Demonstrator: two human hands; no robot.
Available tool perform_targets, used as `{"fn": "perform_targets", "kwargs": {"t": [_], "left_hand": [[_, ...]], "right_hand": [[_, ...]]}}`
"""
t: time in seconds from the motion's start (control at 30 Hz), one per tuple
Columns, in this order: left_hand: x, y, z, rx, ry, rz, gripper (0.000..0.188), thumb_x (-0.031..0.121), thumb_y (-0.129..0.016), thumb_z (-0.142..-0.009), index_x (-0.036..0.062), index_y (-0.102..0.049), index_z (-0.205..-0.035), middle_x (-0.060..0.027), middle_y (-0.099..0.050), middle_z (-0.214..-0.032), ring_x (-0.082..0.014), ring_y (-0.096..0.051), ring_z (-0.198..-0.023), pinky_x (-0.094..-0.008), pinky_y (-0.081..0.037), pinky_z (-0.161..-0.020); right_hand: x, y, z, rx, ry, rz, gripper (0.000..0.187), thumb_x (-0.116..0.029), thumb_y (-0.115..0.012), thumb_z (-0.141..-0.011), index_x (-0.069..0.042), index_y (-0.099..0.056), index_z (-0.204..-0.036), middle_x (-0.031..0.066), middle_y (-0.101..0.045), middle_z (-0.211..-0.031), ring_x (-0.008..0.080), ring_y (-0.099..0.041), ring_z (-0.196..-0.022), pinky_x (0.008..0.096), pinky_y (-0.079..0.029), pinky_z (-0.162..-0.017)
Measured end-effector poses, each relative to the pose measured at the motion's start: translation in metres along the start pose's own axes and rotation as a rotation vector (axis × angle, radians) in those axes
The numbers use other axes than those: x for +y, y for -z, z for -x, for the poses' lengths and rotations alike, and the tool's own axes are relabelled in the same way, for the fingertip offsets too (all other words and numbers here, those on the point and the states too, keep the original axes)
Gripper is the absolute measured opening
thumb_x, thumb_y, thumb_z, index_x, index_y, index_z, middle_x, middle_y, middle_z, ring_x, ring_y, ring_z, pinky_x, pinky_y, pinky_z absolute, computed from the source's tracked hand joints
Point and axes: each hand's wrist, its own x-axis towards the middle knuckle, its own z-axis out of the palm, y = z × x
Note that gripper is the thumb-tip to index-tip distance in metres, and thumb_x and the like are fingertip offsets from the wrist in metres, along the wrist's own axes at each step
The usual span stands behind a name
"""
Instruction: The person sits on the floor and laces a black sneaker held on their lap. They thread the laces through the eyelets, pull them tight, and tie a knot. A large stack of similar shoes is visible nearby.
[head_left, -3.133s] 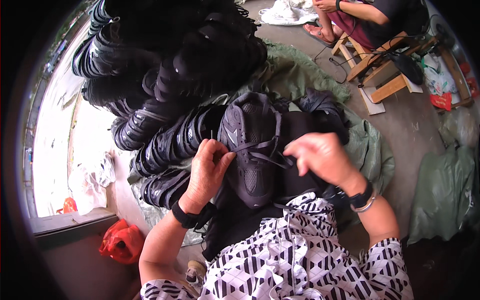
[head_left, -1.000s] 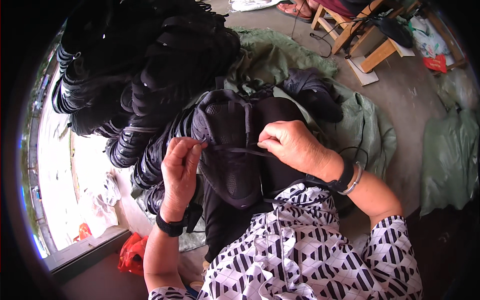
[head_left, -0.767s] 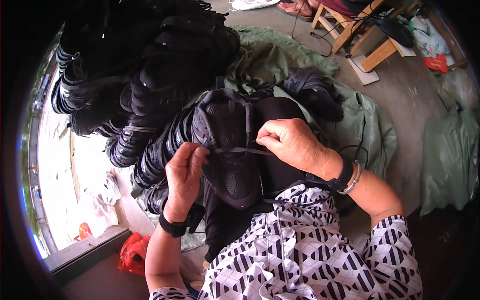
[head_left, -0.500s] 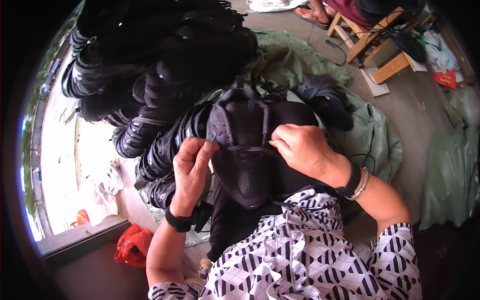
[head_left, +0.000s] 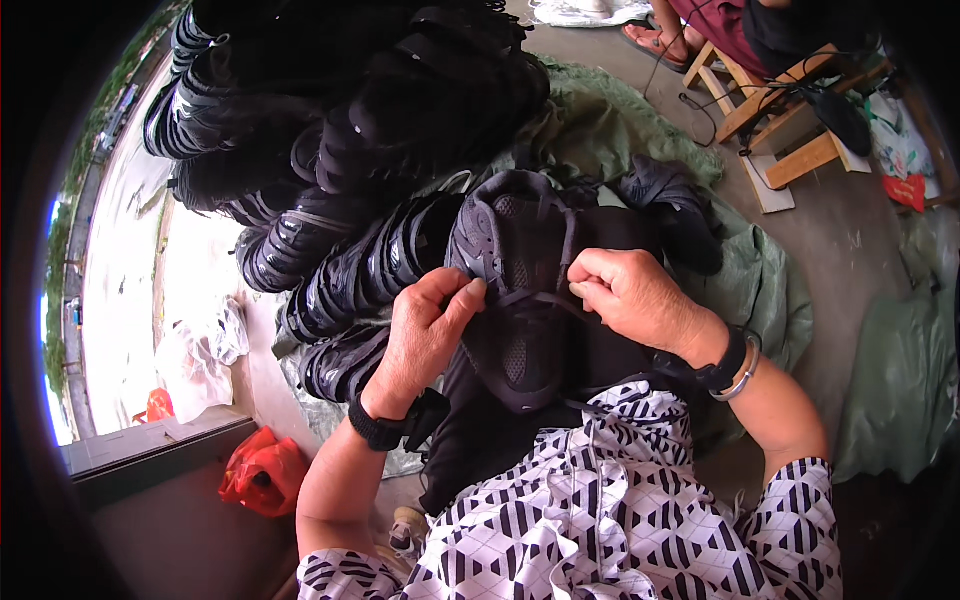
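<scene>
A black shoe upper (head_left: 515,368) with a mesh toe rests on my lap, its toe pointing toward me. Across its throat runs a dark shoelace (head_left: 532,297). At the left edge of the upper, my left hand (head_left: 422,335) is closed in a pinch, thumb against forefinger, by the eyelets; its fingertips cover whatever lies between them. On the other side my right hand (head_left: 645,300) pinches the right part of the lace between thumb and fingers. Both wrists carry black bands.
A big pile of black shoe uppers (head_left: 400,110) rises at the far left, with nested rows (head_left: 375,265) nearer me. More dark uppers (head_left: 675,210) lie on green sheeting (head_left: 765,290). A red bag (head_left: 265,472) is at lower left. Beyond, a person sits near a wooden stool (head_left: 745,95).
The whole view has shifted slightly, moving the scene rightward. My left hand has come in closer against the upper's left edge. The right hand keeps its pinch on the lace.
</scene>
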Motion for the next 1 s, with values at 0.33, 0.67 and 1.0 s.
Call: {"fn": "perform_targets", "kwargs": {"t": [0.33,0.67,1.0], "left_hand": [[0.027,-0.002,-0.017,0.176,-0.566,-0.658,0.009,0.007,-0.070,-0.076,0.0050,-0.061,-0.075,-0.0077,-0.054,-0.070,-0.0227,-0.055,-0.060,-0.0322,-0.045,-0.057],[0.071,0.027,-0.054,-0.343,-1.001,-0.972,0.032,0.010,-0.076,-0.062,0.0109,-0.061,-0.090,-0.0020,-0.057,-0.100,-0.0245,-0.056,-0.099,-0.0358,-0.053,-0.080],[0.101,-0.002,-0.074,-0.760,-0.425,-1.398,0.017,0.029,-0.070,-0.076,0.0123,-0.069,-0.080,-0.0023,-0.058,-0.085,-0.0229,-0.057,-0.094,-0.0361,-0.051,-0.071]], "right_hand": [[-0.006,0.007,-0.005,-0.098,-0.143,-0.091,0.005,-0.007,-0.062,-0.083,-0.002,-0.060,-0.084,0.0145,-0.064,-0.068,0.0309,-0.065,-0.070,0.0377,-0.050,-0.062],[-0.008,0.017,-0.016,0.110,0.706,0.788,0.002,-0.012,-0.060,-0.075,-0.011,-0.060,-0.074,0.0025,-0.055,-0.090,0.0184,-0.054,-0.093,0.0328,-0.048,-0.071],[-0.018,0.030,-0.051,-0.519,0.296,0.521,0.013,-0.010,-0.068,-0.074,-0.002,-0.067,-0.083,0.0135,-0.058,-0.092,0.0349,-0.061,-0.091,0.0432,-0.050,-0.079]]}}
